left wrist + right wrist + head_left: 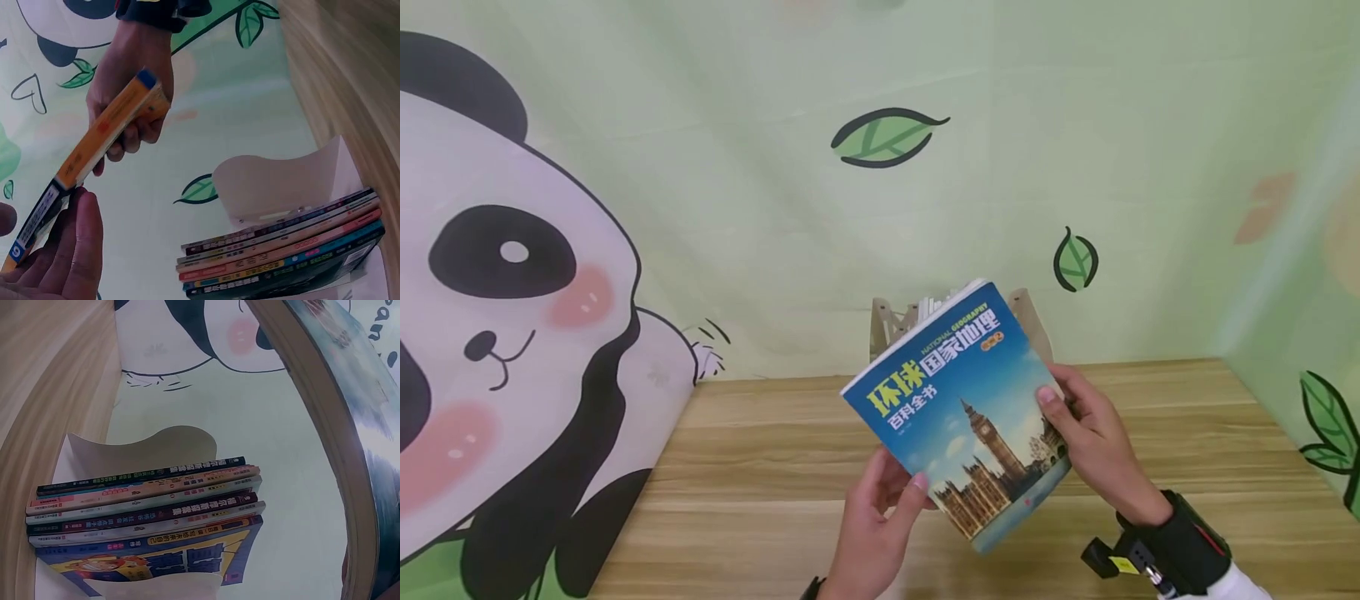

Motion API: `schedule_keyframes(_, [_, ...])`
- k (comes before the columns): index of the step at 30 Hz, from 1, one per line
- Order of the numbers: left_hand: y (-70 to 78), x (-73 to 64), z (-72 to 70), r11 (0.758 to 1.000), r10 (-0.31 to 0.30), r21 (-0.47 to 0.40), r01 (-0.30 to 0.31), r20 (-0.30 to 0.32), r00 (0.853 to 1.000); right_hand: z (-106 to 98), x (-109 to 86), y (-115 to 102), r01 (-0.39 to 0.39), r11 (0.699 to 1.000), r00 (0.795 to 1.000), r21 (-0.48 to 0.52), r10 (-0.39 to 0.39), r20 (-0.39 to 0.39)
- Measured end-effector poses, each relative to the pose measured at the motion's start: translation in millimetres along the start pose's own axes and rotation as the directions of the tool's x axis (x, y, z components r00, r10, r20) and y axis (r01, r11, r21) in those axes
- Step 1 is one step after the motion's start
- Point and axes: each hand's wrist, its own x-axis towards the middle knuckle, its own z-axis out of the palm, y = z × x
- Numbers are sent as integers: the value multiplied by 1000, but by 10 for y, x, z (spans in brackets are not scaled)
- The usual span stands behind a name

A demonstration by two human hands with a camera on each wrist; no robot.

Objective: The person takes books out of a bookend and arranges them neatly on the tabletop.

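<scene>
Both hands hold a blue paperback book (955, 417) with a clock tower on its cover, tilted above the wooden table. My left hand (876, 521) grips its lower left edge, thumb on the cover and fingers behind. At the right edge, my right hand (1093, 442) pinches it the same way, the other fingers partly hidden behind. In the left wrist view the book's orange and dark spine (103, 131) runs between the two hands. The right wrist view catches the page edge of the book (331, 431) along the right side.
Behind the held book stands a pale book rack (1033, 321), partly covered by it. Several books (147, 506) stand in this rack with their spines showing. A light green cloth (760, 208) with a panda and leaves backs the wooden table (737, 450).
</scene>
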Motion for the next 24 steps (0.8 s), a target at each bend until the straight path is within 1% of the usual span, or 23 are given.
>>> schedule_keyframes(3, [-34, -16, 26, 999, -22, 24, 22, 24, 999, 16, -27, 2, -8, 1000, 1000, 13, 9, -17])
schedule_keyframes(6, [-61, -25, 36, 1000, -10, 20, 9, 34, 999, 24, -68, 10, 2, 1000, 1000, 22, -2, -19])
schedule_keyframes(10, [-86, -23, 35, 1000, -13, 14, 13, 25, 1000, 22, -136, 26, 8, 1000, 1000, 10, -8, -23])
schedule_keyframes(12, [-98, -18, 33, 1000, -21, 16, 20, 23, 1000, 16, -166, 30, -1, 1000, 1000, -3, 1, -26])
schedule_keyframes(16, [-130, -10, 24, 1000, -3, 20, 3, 4, 1000, 7, -224, 31, -15, 1000, 1000, -17, 15, -10])
schedule_keyframes(19, [-149, 1, 5, 999, -2, 34, 2, -16, 1000, 3, -271, 39, -46, 998, 999, -38, 46, -1])
schedule_keyframes(24, [-196, 18, -41, 998, -43, 45, 44, -22, 999, -6, -374, 58, -135, 985, 990, -107, 137, 14])
